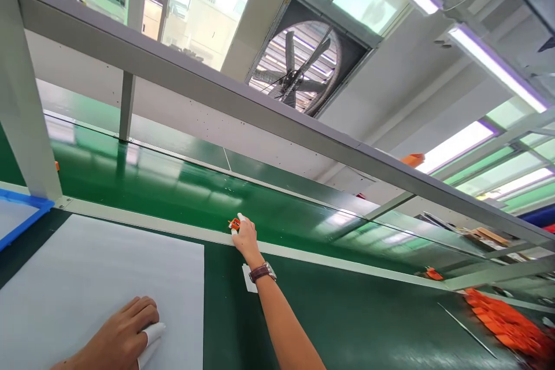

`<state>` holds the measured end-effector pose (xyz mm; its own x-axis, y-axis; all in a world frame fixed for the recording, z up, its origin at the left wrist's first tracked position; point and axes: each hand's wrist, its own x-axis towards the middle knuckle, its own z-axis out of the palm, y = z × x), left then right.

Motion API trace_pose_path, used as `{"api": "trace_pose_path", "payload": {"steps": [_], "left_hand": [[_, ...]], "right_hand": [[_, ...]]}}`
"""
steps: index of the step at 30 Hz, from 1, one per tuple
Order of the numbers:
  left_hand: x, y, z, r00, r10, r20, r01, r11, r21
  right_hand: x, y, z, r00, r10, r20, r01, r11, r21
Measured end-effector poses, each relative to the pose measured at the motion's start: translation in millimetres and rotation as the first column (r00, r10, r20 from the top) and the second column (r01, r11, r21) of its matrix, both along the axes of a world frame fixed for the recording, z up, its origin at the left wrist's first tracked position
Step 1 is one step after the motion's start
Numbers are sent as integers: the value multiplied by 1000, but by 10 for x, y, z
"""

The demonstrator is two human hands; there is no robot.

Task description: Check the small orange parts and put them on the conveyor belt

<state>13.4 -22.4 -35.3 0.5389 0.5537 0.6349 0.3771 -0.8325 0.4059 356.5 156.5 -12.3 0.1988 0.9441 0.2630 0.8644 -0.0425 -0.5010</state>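
Observation:
My right hand (246, 237) reaches forward to the pale strip along the far side of the green table. Between its thumb and fingers is a small orange object (235, 224) with dark marks, too small to name by kind. White coverings show on the thumb and a fingertip, and a watch is on the wrist. My left hand (124, 332) rests with curled fingers on a large white sheet (87, 277), two digits wrapped in white. What is inside those fingers, if anything, is hidden. Close to my right wrist lies a small white card (249, 278).
A blue-edged frame (26, 217) sits at the left. To the right are a heap of orange pieces (507, 324), a thin rod (468, 332) and another small orange item (433, 273). A grey shelf beam (243, 95) crosses above the table, with a post (30, 98) at left.

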Motion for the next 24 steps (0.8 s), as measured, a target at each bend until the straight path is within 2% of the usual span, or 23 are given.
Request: {"api": "trace_pose_path", "payload": {"steps": [3,5,6,7,8,9,11,12,14,15,16,17,18,19,21,22,24], "left_hand": [[-34,12,-23,999,-34,40,38,994,-99],[-64,25,-1,997,-19,80,38,966,-256],[-78,36,27,995,18,96,19,930,-367],[-91,51,66,991,78,111,-13,869,-495],[-104,71,115,981,150,126,-38,777,-629],[-117,97,171,964,227,140,-47,661,-749],[-144,160,289,914,359,188,19,426,-905],[-159,193,343,892,391,229,86,351,-933],[-187,246,431,870,360,337,251,265,-931],[-199,263,462,859,328,393,329,234,-915],[-208,274,485,843,301,447,400,207,-893],[-215,280,498,821,286,494,458,186,-869],[-220,284,503,797,291,529,499,175,-849],[-223,287,501,774,318,548,519,177,-836],[-228,295,478,733,388,559,513,225,-829],[-231,300,461,718,419,556,493,256,-831],[-241,312,425,711,453,538,435,319,-842]], "right_hand": [[-19,126,42,999,28,-42,-30,998,-46],[-148,86,79,992,104,-78,-108,993,-48],[-247,22,98,982,159,-99,-164,985,-48],[-367,-73,119,966,225,-124,-232,971,-49],[-506,-199,145,941,303,-152,-314,948,-55],[-659,-349,177,908,377,-180,-393,918,-59],[-978,-690,273,808,539,-237,-567,822,-62],[-1130,-859,335,705,658,-266,-692,719,-57],[-1385,-1136,463,526,801,-286,-845,530,-71],[-1480,-1232,511,464,839,-286,-883,463,-75],[-1552,-1298,537,433,858,-278,-900,431,-69],[-1601,-1337,537,440,857,-269,-894,445,-43],[-1629,-1357,508,474,837,-272,-870,492,-2],[-1641,-1365,456,526,797,-297,-826,562,47],[-1635,-1377,305,599,675,-430,-706,699,114],[-1627,-1391,224,593,611,-524,-665,739,109],[-1619,-1441,88,517,501,-694,-661,749,48]]}}
